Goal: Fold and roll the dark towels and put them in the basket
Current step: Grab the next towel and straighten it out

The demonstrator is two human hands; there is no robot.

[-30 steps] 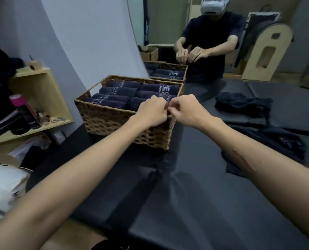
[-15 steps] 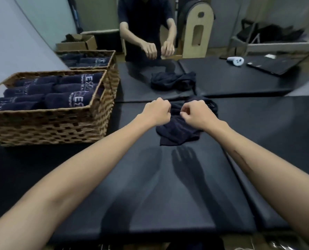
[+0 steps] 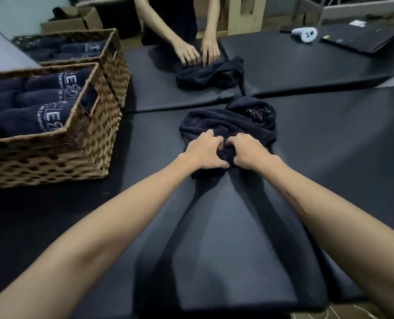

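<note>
Towel point(image 3: 216, 125), crumpled on the table point(image 3: 226, 238) right of the basket point(image 3: 60, 155), bulk lying beyond both hands. Left hand point(image 3: 203, 150) and right hand point(image 3: 249, 153), equally near, pinch its near edge with curled fingers point(image 3: 231, 142).

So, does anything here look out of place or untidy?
Only the crumpled towel both hands grip, not yet folded. The rolled towels lie neatly in the basket. Nothing is spilled or damaged.
</note>
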